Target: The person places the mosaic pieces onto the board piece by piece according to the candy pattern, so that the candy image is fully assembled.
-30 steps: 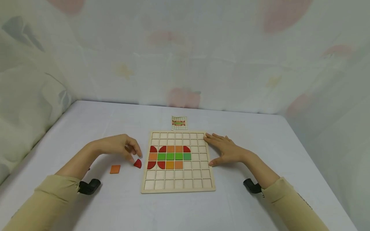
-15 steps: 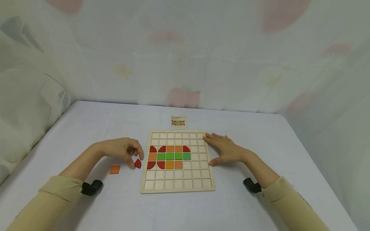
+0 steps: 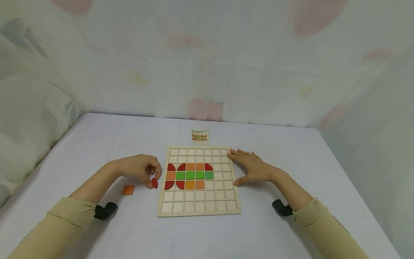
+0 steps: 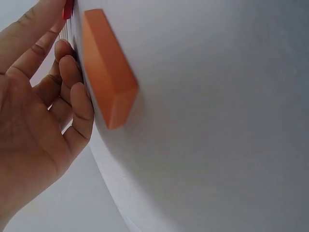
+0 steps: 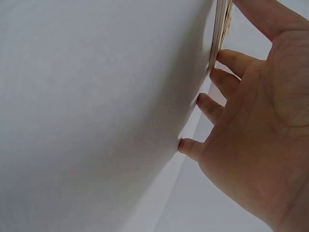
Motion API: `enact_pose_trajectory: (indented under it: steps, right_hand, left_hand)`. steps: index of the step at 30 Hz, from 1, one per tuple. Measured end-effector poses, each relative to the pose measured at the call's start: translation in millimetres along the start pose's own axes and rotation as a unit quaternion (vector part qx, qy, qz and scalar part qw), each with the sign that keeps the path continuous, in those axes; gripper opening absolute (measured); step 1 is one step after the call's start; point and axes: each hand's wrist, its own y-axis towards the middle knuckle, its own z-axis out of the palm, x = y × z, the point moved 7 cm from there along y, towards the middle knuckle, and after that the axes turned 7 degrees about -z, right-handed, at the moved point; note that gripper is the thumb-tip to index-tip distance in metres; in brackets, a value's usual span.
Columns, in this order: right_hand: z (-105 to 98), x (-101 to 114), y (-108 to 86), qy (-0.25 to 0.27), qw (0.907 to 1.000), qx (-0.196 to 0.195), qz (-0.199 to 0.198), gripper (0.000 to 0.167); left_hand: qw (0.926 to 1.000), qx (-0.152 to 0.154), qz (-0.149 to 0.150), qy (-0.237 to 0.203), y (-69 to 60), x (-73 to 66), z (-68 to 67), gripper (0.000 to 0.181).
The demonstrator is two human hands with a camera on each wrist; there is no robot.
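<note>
In the head view my left hand point(image 3: 137, 168) pinches a red quarter-circle tile point(image 3: 155, 183) between thumb and index finger, just left of the wooden grid board point(image 3: 205, 205). The left wrist view catches only a sliver of this red tile point(image 4: 68, 8) at its top edge. Across the board's right side, my right hand point(image 3: 253, 169) rests with spread fingers, fingertips and thumb touching the rim. Red quarter-circles, orange squares and a green row point(image 3: 190, 175) fill cells in the board's left and middle columns.
An orange square tile point(image 3: 128, 190) lies on the white tabletop, below the left hand. Behind the board is a small printed card point(image 3: 200, 138) with a coloured grid pattern. Patterned white cloth point(image 3: 245, 86) hangs around the table's back and sides.
My left hand has shifted slightly right and down to the red tile; its thumb and index finger have closed on it, and the tile now tilts. The right hand stays put.
</note>
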Motion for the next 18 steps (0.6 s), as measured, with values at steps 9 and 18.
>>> enact_pose_trajectory:
  steps: [9,18]
  right_hand:
    - [-0.3,0.0,-0.1,-0.002,1.0,0.001,-0.001,0.101]
    - [-0.4,0.9,-1.2,0.003,1.0,0.003,0.001,0.102]
  left_hand:
    - [1.0,-0.005,-0.004,-0.007,-1.1,-1.0,0.1,0.028]
    - [0.9994,-0.03,-0.019,-0.004,2.1,2.4,-2.8,0.02]
